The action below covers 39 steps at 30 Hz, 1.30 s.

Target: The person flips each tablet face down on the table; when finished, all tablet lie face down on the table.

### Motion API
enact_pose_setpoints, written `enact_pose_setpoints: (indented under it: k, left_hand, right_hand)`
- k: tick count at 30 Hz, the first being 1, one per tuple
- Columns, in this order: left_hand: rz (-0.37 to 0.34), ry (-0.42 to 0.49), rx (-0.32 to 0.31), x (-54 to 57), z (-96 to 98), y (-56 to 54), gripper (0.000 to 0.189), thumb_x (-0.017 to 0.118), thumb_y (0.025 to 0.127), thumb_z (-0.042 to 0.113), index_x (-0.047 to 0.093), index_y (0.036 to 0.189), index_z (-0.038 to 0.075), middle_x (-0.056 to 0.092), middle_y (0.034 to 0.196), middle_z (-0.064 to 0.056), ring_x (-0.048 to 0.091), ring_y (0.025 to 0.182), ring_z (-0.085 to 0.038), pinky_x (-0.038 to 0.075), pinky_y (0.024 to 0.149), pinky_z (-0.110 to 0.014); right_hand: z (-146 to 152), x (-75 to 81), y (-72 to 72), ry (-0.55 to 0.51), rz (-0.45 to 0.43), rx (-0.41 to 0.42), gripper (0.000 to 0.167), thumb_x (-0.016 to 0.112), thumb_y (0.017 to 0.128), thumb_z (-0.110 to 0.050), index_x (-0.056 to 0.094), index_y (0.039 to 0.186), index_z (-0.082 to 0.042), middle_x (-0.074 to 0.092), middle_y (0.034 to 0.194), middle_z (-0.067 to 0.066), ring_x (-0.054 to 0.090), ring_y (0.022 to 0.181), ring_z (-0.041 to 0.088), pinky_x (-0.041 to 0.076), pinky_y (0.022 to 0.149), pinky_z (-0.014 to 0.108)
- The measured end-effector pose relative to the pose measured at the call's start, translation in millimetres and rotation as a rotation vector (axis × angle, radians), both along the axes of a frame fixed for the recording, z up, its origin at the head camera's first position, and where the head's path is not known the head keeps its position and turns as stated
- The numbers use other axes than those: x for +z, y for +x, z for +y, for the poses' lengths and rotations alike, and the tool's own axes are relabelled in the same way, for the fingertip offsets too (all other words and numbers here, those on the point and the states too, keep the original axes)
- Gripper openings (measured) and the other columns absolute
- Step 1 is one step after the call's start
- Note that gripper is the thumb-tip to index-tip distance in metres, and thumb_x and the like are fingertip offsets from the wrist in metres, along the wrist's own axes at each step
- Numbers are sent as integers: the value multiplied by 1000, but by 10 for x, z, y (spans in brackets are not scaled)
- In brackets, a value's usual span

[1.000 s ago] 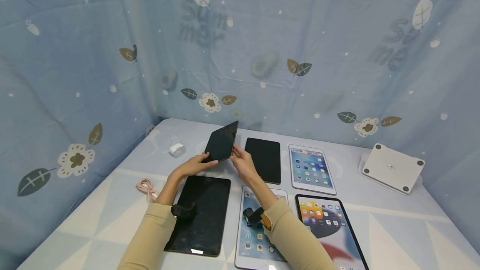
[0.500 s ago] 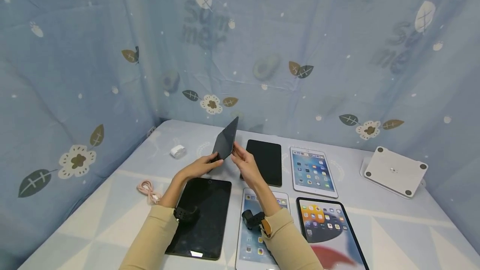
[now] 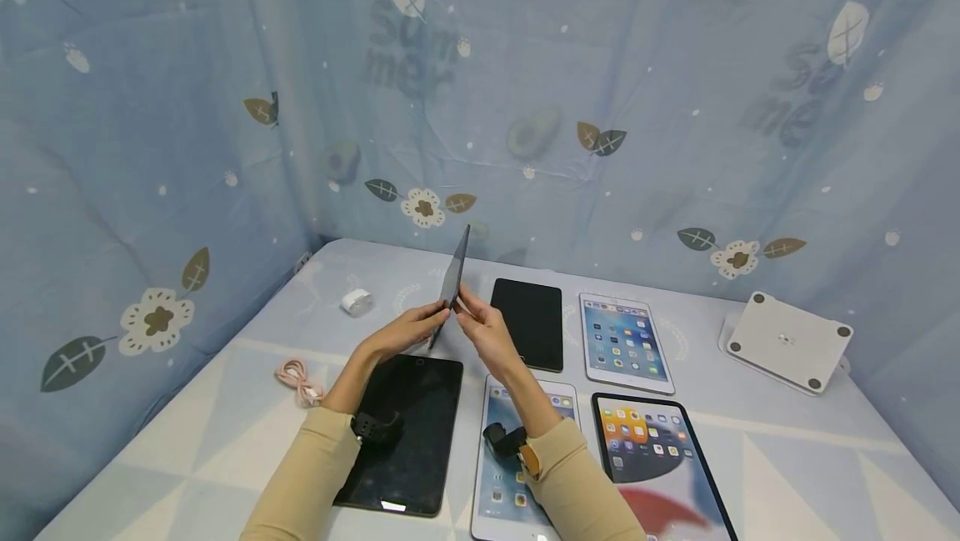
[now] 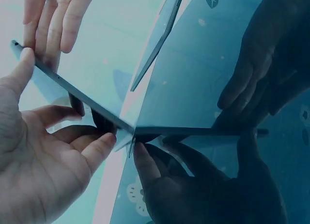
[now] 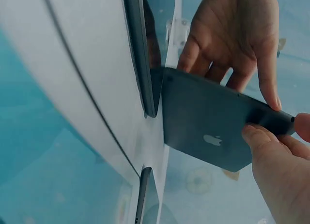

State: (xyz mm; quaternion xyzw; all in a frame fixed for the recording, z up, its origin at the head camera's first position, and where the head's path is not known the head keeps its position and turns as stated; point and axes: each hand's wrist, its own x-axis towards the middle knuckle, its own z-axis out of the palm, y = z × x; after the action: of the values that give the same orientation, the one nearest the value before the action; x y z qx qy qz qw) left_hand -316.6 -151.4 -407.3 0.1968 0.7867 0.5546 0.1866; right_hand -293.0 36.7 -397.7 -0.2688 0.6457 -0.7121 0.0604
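A thin dark tablet [image 3: 453,270] stands steeply tilted above the table's back part, almost edge-on in the head view. Its grey back with an apple logo faces the right wrist camera, where the tablet [image 5: 203,122] shows most fully. My left hand [image 3: 401,333] grips the near end between thumb and fingers. From the right side, my right hand [image 3: 489,331] pinches the same end, fingers on the back and thumb at the corner. Just below the hands lies a large black-screened tablet [image 3: 408,433]. Another black tablet [image 3: 527,316] lies behind the right hand.
A white tablet with lit screen [image 3: 510,483] lies under the right forearm. Right of it are a black-rimmed tablet [image 3: 660,458] and a smaller white tablet [image 3: 624,341]. A white plate with dark round feet [image 3: 787,343], a white charger [image 3: 356,302] and a pink cable [image 3: 296,381] lie around.
The held tablet has turned from showing its dark screen to nearly edge-on, standing steeper. My left hand has moved right, closer to my right hand.
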Motion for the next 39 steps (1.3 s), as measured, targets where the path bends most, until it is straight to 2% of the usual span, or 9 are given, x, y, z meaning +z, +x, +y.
enact_pose_setpoints:
  k: [5,11,15,18,23,26,29,34,39]
  left_hand:
    - [-32,73,0,7,17,-3,69,32,105,38,5,152,-4,2,161,-22,3,149,-37,15,118,-55]
    - [-32,149,-9,-7,13,-28,70,31,105,40,6,152,-6,3,160,-24,2,149,-36,15,118,-53]
    - [-17,231,-11,65,2,-38,72,32,105,41,3,152,-6,2,159,-26,5,148,-39,14,118,-52]
    - [20,263,9,153,-24,-27,70,35,105,38,1,153,1,5,159,-25,11,147,-39,17,118,-52]
    - [125,253,51,246,-79,-3,69,43,104,27,1,155,9,11,160,-21,18,147,-36,24,115,-52]
    - [198,233,37,278,-133,9,66,44,103,21,6,155,7,13,160,-21,19,146,-37,25,114,-53]
    - [231,231,12,302,-197,21,61,43,104,19,12,154,5,14,160,-20,19,146,-38,25,114,-54]
    - [209,238,-22,316,-319,38,60,41,104,17,11,154,4,12,160,-19,19,146,-39,24,114,-51]
    - [180,265,-17,313,-406,41,59,41,104,15,11,154,2,12,160,-20,20,145,-38,28,112,-42]
  right_hand:
    - [-34,18,44,63,0,-29,50,38,101,1,23,148,9,23,154,25,29,140,38,24,114,51]
    - [-61,42,60,107,13,-58,49,41,100,0,29,146,7,29,153,23,31,141,36,28,113,50]
    - [-55,47,59,145,12,-58,48,44,101,-5,33,147,3,32,153,20,30,142,34,31,112,52]
    - [-48,37,56,175,-31,-35,49,45,102,-11,32,148,-2,34,152,20,32,141,35,32,110,55]
    - [-59,-17,49,226,-130,1,51,45,103,-18,30,151,-7,34,152,23,34,140,38,29,110,59]
    - [-78,-62,36,266,-152,0,51,45,103,-20,32,150,-5,37,150,24,35,139,38,30,111,59]
    - [-100,-99,23,296,-159,-6,49,45,103,-21,36,147,-2,39,149,23,37,138,37,30,112,56]
    - [-132,-155,-2,347,-174,12,49,45,103,-20,37,146,1,39,149,21,37,139,34,30,115,48]
    - [-149,-187,-24,390,-175,49,50,45,103,-20,35,147,2,36,152,20,34,141,33,29,115,48]
